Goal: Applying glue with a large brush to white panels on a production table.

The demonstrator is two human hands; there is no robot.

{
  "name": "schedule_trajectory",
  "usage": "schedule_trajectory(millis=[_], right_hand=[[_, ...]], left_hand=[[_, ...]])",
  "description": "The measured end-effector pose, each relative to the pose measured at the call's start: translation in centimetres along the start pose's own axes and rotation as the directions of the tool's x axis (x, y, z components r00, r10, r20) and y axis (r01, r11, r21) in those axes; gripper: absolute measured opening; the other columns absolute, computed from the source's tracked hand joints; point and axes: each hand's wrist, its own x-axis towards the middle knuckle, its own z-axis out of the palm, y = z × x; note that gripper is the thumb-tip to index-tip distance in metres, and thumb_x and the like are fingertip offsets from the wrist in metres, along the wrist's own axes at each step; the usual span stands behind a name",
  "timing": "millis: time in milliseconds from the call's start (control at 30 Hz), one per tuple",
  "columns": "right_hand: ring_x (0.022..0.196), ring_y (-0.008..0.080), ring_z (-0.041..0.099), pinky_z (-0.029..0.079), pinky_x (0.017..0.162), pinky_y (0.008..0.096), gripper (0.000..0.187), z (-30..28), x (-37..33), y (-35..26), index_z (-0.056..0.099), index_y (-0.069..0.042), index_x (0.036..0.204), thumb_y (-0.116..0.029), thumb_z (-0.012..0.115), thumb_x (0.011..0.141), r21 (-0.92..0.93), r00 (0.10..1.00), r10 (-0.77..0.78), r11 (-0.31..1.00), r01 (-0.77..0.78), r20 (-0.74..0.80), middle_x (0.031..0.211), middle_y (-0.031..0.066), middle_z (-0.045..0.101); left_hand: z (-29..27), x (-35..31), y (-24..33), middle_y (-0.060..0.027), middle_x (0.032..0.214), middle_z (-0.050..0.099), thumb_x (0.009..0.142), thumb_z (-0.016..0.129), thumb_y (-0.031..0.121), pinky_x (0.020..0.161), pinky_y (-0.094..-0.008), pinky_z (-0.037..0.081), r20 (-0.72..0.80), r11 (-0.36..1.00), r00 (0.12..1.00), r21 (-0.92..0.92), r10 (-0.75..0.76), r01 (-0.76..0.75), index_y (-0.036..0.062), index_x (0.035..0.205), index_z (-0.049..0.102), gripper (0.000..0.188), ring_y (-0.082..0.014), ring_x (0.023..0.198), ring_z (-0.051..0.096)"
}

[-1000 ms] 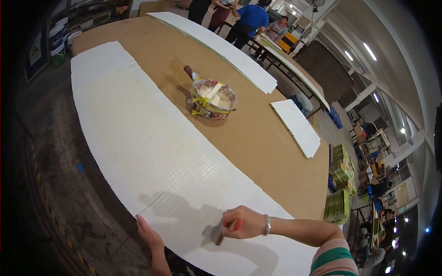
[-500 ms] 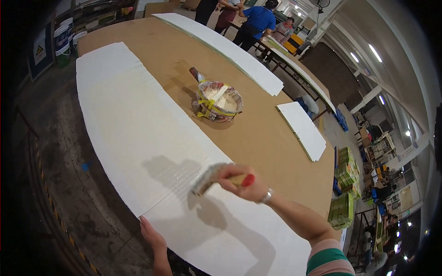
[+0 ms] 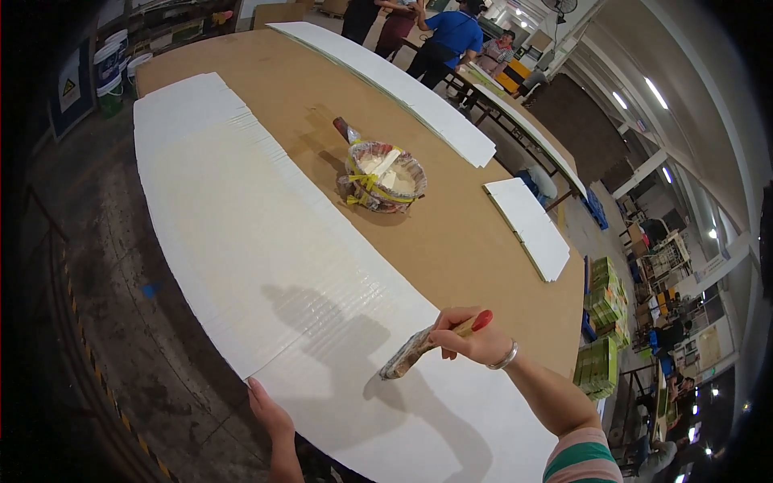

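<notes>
In my right hand (image 3: pixel 475 338) is a wide paintbrush (image 3: pixel 409 354) with a pale wooden handle and a red end. Its dark, wet bristles point down and left onto a white cardboard sheet (image 3: pixel 483 410). A second white sheet (image 3: pixel 209 185), with wet, ribbed cream-coloured streaks, lies farther off and meets the near one at a seam. Where the seam reaches the left edge, my left hand (image 3: pixel 274 414) is closed on the sheet's rim, some fingers hidden. A plastic-wrapped pan (image 3: pixel 372 203) tied with yellow tape holds cream-coloured paste and a pale flat stick.
The brown tabletop (image 3: pixel 475 249) carries a long stack of white sheets (image 3: pixel 394 88) at the far side and a smaller stack (image 3: pixel 527 229) at right. Buckets (image 3: pixel 109 68) stand far left. Green packages (image 3: pixel 600 366) are piled at right. Several people (image 3: pixel 451 36) stand beyond the table.
My right hand and the paintbrush have moved right and nearer to me, from beside the seam onto the near sheet. My left hand has stayed almost still at the edge.
</notes>
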Motion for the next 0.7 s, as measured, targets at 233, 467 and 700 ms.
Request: schedule_trajectory(millis=[233,467,700], right_hand=[[0.056,0.0088,0.059,0.047,0.047,0.0217,0.021,0.82,-0.58,-0.5,0.06,-0.001,0.071,-0.018,0.065,0.081,0.03,1.0,0.004,1.0,-0.004,0.011,0.065,0.0031,0.06],[0.055,0.0083,0.059,0.046,0.046,0.0208,0.02,0.94,-0.48,-0.37,0.061,-0.001,0.072,-0.018,0.065,0.082,0.066,0.998,-0.059,0.996,0.059,0.001,0.065,0.0031,0.06],[0.055,0.0082,0.059,0.046,0.045,0.0209,0.018,0.61,-0.04,-0.54,0.061,-0.002,0.074,-0.018,0.065,0.082,0.073,0.996,-0.069,0.995,0.073,-0.058,0.066,0.0039,0.062]], left_hand=[[-0.39,0.21,-0.18,-0.019,0.123,0.05,0.098,0.035,0.04,0.094,-0.0328,0.039,0.014,1.0,1.0,0.002,-0.028,0.028,-0.0081,0.126,0.042,0.056,-0.0253,0.108,0.051],[-0.32,0.23,-0.55,-0.0201,0.122,0.051,0.098,0.035,0.042,0.094,-0.0327,0.039,0.012,0.999,1.0,0.038,0.012,-0.013,-0.0091,0.125,0.043,0.058,-0.0259,0.108,0.051],[0.17,0.16,-0.26,-0.0199,0.123,0.05,0.098,0.034,0.041,0.094,-0.033,0.039,0.022,1.0,1.0,-0.01,0.006,-0.006,-0.0091,0.126,0.042,0.058,-0.0255,0.108,0.051]])
